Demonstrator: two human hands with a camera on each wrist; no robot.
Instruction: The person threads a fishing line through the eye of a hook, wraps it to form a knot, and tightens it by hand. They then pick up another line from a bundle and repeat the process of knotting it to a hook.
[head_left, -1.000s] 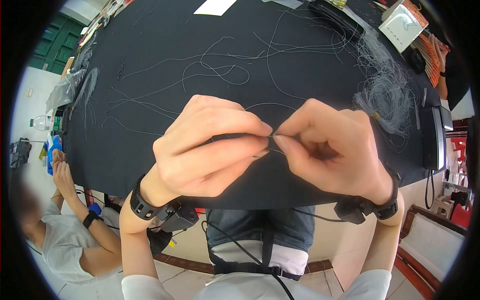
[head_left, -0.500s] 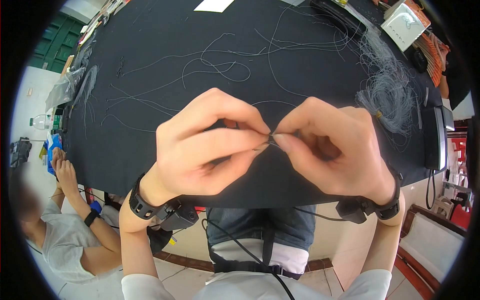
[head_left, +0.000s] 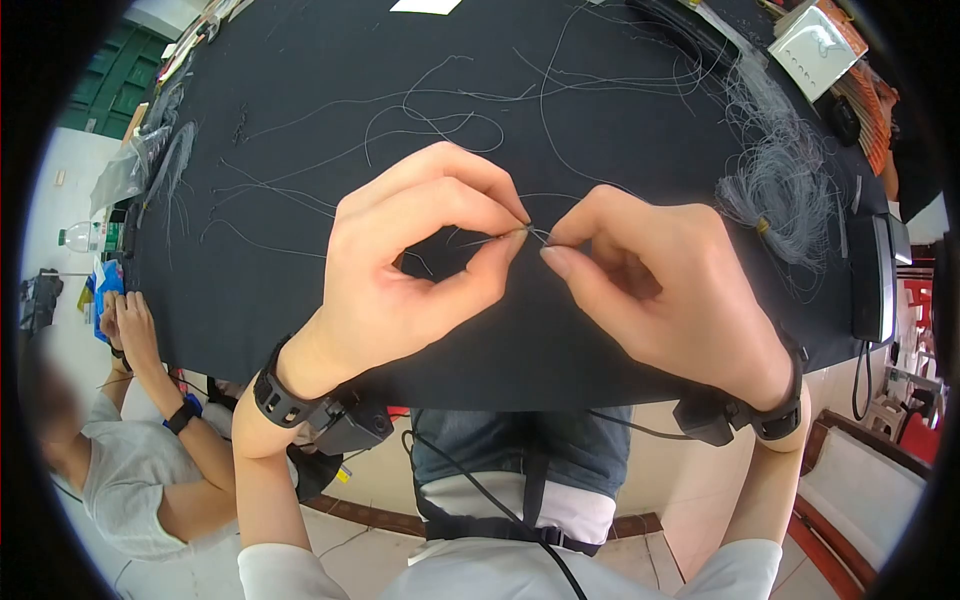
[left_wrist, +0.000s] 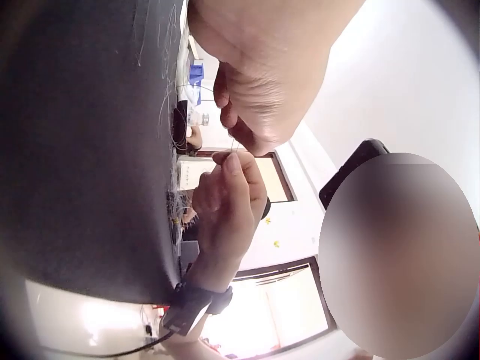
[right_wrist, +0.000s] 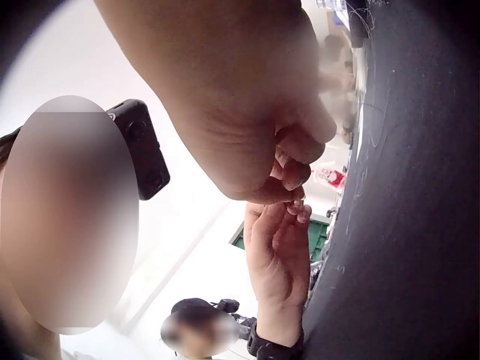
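Grey and hair-thin, the filament (head_left: 539,235) spans the small gap between the left hand (head_left: 372,270), which pinches it between thumb and forefinger, and the right hand (head_left: 685,270), whose thumb and forefinger pinch it just beside, all held above the black worktop (head_left: 250,320). For handling this fine, both pinches are best kept light but firm, with enough of the line showing between them to see it, and any pull made evenly so nothing slips or kinks. Farther out, loose strands (head_left: 540,95) loop across the worktop, and a coiled bundle (head_left: 790,205) lies at the right; trailing ends should stay clear of both. Whether a knot sits at the pinch is too small to tell, and the hands hide part of the filament's run.
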